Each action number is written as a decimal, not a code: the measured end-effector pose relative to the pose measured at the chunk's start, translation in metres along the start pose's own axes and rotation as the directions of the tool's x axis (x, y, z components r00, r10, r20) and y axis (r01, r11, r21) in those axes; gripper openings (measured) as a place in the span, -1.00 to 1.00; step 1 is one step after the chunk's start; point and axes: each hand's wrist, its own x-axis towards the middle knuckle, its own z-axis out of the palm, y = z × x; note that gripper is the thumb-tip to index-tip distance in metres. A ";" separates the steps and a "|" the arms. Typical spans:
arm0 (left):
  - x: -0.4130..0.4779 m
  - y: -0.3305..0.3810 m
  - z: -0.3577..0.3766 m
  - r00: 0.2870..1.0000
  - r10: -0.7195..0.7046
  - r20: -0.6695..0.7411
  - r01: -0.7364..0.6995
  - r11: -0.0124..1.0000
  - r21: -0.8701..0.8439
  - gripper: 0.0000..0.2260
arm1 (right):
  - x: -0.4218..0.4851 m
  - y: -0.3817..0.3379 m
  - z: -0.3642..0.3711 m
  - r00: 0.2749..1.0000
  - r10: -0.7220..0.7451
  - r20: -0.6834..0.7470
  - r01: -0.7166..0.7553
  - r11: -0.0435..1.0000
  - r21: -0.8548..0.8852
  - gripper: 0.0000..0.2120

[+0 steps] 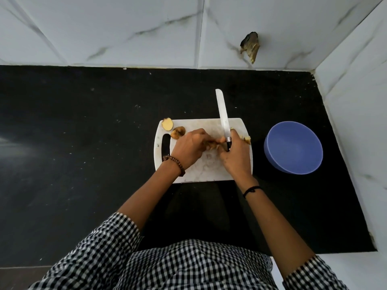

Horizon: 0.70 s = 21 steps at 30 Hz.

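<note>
Pinches a small brown-skinned potato piece [211, 144] with the left hand [189, 148], fingers curled down over it, knuckles up. Grips the black handle of a knife [223, 117] in the right hand [235, 156], fingers wrapped round it. Holds both hands close together, almost touching, above the middle of a white cutting board [201, 172]. Points the long pale blade away from the body, out past the board's far edge and over the black counter [83, 143]. Sets the base of the blade just beside the held piece; cannot tell whether the edge touches it. Wears a beaded bracelet [174, 163] on the left wrist and a thin black thread [251, 189] on the right wrist, with checked sleeves [109, 243] pushed up the forearms.

On the board's far left corner: a round pale slice [167, 124], cut face up. Just beside it, nearer the left hand: brown peelings [178, 132]. Past the right hand, at the board's right edge: a few small pale cut bits [247, 140], partly hidden by the fingers. To the right of the board, apart from it, on the counter: a blue bowl [293, 147], upright. Beyond the counter: white marbled wall tiles [125, 28], with a ragged dark hole [250, 47] in one of them, well apart from the board.
</note>
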 end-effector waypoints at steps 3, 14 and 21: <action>-0.005 0.003 0.006 0.997 -0.057 -0.051 0.057 0.998 -0.007 -0.76 | 0.007 -0.002 -0.009 0.997 -0.062 0.049 0.063 0.998 -0.014 -0.83; -0.010 0.006 0.016 0.988 -0.125 -0.088 0.123 0.992 -0.024 -0.73 | -0.006 0.007 -0.014 0.993 -0.049 0.107 0.044 0.998 0.054 -0.74; -0.007 0.007 0.013 0.993 -0.104 -0.059 0.105 0.994 0.012 -0.76 | -0.003 0.011 -0.006 0.992 -0.093 0.085 0.099 0.993 -0.065 -0.62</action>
